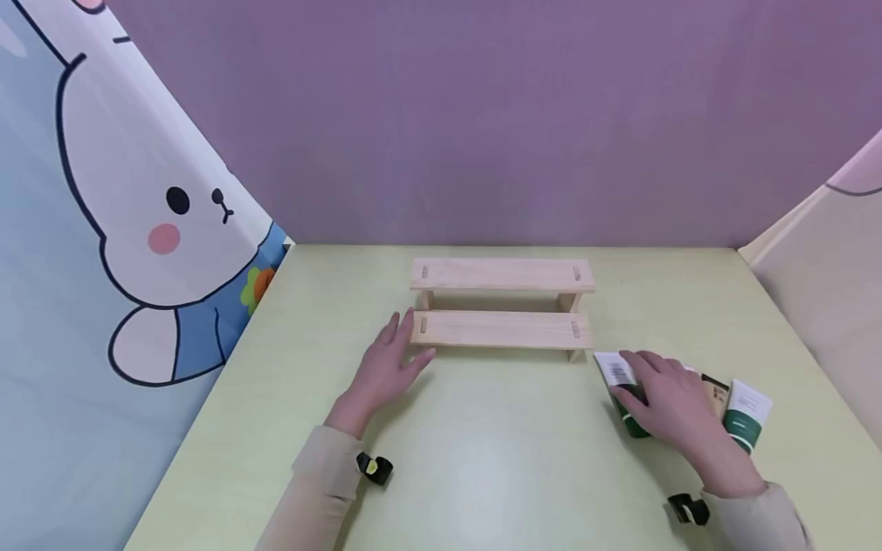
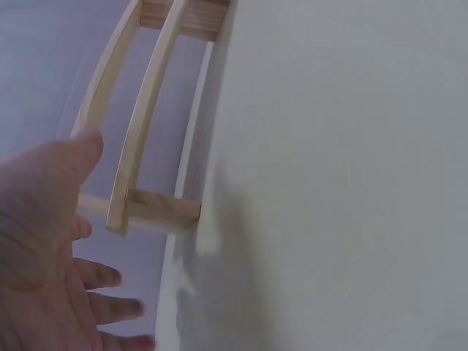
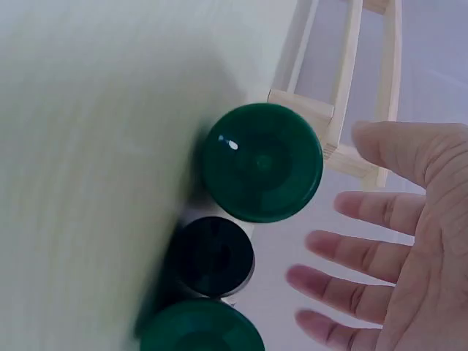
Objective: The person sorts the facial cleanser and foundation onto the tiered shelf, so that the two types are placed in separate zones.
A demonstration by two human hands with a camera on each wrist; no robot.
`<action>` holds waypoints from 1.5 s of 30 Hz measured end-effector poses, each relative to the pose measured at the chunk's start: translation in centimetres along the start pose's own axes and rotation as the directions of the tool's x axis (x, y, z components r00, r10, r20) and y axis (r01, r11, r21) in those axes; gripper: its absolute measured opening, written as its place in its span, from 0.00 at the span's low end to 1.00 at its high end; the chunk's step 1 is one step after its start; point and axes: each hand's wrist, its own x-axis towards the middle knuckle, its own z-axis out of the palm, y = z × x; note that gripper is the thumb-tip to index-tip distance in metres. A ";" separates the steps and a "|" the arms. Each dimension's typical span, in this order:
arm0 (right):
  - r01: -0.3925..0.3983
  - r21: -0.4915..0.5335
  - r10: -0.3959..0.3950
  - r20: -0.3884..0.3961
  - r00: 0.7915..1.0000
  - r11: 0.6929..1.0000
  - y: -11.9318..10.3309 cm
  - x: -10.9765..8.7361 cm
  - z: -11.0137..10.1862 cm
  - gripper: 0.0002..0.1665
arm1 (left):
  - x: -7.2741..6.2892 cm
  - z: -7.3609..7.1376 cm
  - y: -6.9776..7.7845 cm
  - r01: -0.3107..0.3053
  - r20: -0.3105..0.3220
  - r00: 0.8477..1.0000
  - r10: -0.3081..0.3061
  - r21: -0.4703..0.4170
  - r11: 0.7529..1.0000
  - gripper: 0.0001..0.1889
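A two-tier wooden shelf (image 1: 503, 329) stands on the table. My left hand (image 1: 384, 371) is at its left end, fingers extended right by the lower board; in the left wrist view the thumb overlaps the wooden rails (image 2: 139, 124). On the right, my right hand (image 1: 678, 402) hovers over a group of tubes, its fingers spread and partly covering them. Beneath it lie a white-and-green tube (image 1: 616, 373), a tan tube (image 1: 717, 392) and another white-and-green tube (image 1: 747, 413). From the right wrist, their green cap (image 3: 263, 162) and black cap (image 3: 216, 256) face the camera, apart from the fingers.
The pale tabletop (image 1: 482, 459) ends at a purple backdrop (image 1: 510, 122). A rabbit-print cloth (image 1: 165, 229) hangs along the left side, and a light cloth (image 1: 827, 291) along the right. Each wrist wears a small black device (image 1: 375, 468).
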 end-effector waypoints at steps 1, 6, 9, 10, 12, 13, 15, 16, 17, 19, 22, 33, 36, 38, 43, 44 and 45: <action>-0.005 0.000 0.005 0.002 1.000 1.000 0.0 -0.2 0.1 0.34 | 0.3 0.1 0.0 0.004 0.010 1.000 -0.004 -0.026 1.000 0.44; -0.044 0.021 0.043 0.037 0.998 0.999 -0.4 -0.6 0.9 0.28 | 1.4 0.6 0.0 0.018 0.026 1.000 -0.016 -0.104 0.994 0.37; -0.072 0.041 0.070 0.051 0.996 0.997 -0.5 -0.7 1.4 0.24 | 1.9 1.0 0.1 0.007 0.008 1.000 -0.006 -0.104 0.995 0.33; -0.084 0.048 0.081 0.052 0.995 0.995 -0.5 -0.8 1.6 0.22 | 2.1 1.1 0.1 -0.001 0.000 1.000 0.001 -0.103 0.995 0.32; -0.111 0.063 0.107 0.058 0.993 0.992 -0.6 -0.7 1.8 0.20 | 2.3 1.3 0.1 -0.006 -0.010 1.000 0.005 -0.101 0.995 0.30; -0.130 0.069 0.125 0.066 0.990 0.989 -0.6 -0.7 1.8 0.20 | 2.4 1.4 0.1 -0.005 -0.013 1.000 0.004 -0.101 0.995 0.29; -0.168 0.089 0.159 0.098 0.982 0.982 -0.7 -0.5 1.8 0.23 | 2.6 1.5 0.1 -0.006 -0.018 1.000 0.004 -0.108 0.994 0.28; -0.189 0.096 0.177 0.125 0.976 0.977 -0.8 -0.3 1.7 0.25 | 2.6 1.5 0.1 0.000 -0.017 1.000 -0.001 -0.110 0.994 0.28; -0.205 0.100 0.190 0.147 0.971 0.974 -0.8 -0.2 1.6 0.27 | 2.7 1.5 0.1 0.006 -0.015 1.000 -0.007 -0.112 0.994 0.28; -0.233 0.107 0.209 0.196 0.958 0.967 -0.9 0.1 1.5 0.32 | 2.7 1.4 0.1 0.018 -0.012 1.000 -0.020 -0.123 0.992 0.28; -0.261 0.107 0.227 0.258 0.939 0.959 -1.0 0.5 1.5 0.39 | 2.7 1.1 0.1 0.049 0.000 0.999 -0.050 -0.158 0.986 0.29; -0.304 0.143 0.252 0.294 0.922 0.942 -1.1 0.7 1.5 0.30 | 3.3 0.6 0.2 0.082 0.009 0.997 -0.082 -0.245 0.966 0.28; -0.302 0.162 0.251 0.273 0.929 0.939 -1.1 0.7 1.2 0.34 | 3.5 0.6 0.2 0.089 0.009 0.996 -0.090 -0.234 0.968 0.28; -0.301 0.176 0.252 0.255 0.934 0.937 -1.1 0.7 1.0 0.38 | 3.6 0.6 0.2 0.084 0.009 0.996 -0.084 -0.228 0.970 0.28; -0.312 0.189 0.266 0.233 0.935 0.931 -0.8 0.8 0.2 0.37 | 3.9 0.7 0.1 0.070 0.009 0.998 -0.069 -0.222 0.972 0.27; -0.314 0.191 0.269 0.229 0.935 0.930 -0.7 0.8 -0.1 0.37 | 3.9 0.7 0.1 0.070 0.009 0.998 -0.070 -0.222 0.973 0.27; -0.315 0.192 0.270 0.225 0.936 0.930 -0.6 0.8 -0.3 0.36 | 4.0 0.7 0.1 0.070 0.009 0.998 -0.070 -0.222 0.972 0.27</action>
